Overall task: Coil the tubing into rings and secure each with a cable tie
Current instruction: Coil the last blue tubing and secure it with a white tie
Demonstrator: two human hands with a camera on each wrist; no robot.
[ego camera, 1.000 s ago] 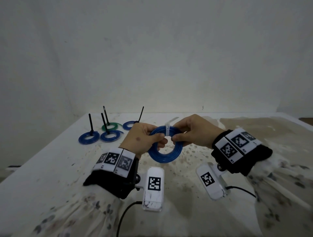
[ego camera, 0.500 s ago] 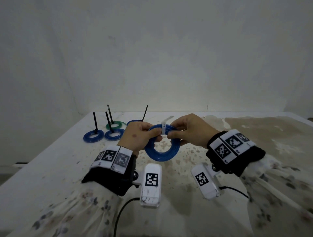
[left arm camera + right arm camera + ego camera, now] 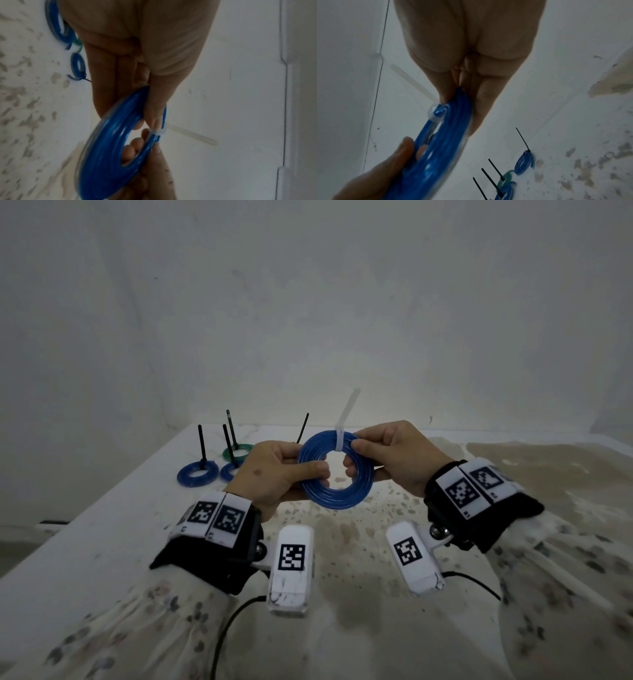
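At the bottom of the head view, two floral-patterned sleeves (image 3: 113, 631) are seen, each ending in a black wrist strap (image 3: 212, 556) that bears white coded markers. A white wrist camera (image 3: 291, 570) is clipped under each strap, and a black cable (image 3: 229, 631) trails from the left one toward the lower edge of the frame.

Above the straps, at mid-frame, a blue tubing coil (image 3: 335, 470) is held up off the tabletop (image 3: 85, 542) between both hands, its open ring turned toward the head camera. The coil's left side is taken in the grip of the left hand (image 3: 274, 474): the thumb is laid across the near face and the fingers are curled behind it, so the coil is pinched between them. The coil's upper right side is pinched in the grip of the right hand (image 3: 394, 457), with the thumb and forefinger closed on the tubing just beside the tie; other fingertips are seen through the ring's opening.

A white cable tie (image 3: 339, 440) is wrapped around the top of the coil, and its free tail sticks up and to the right above the hands. In the right wrist view the tie's head (image 3: 433, 115) is seen seated against the tubing next to a cut tube end.

Farther back, in the left-centre of the head view, three blue tied coils (image 3: 198, 474) and one green tied coil (image 3: 238, 451) lie flat on the tabletop, close together, each with a black cable tie (image 3: 202, 445) standing upright. The tabletop is white on the left and stained brown on the right. Behind it a plain pale wall (image 3: 308, 302) fills the upper frame.
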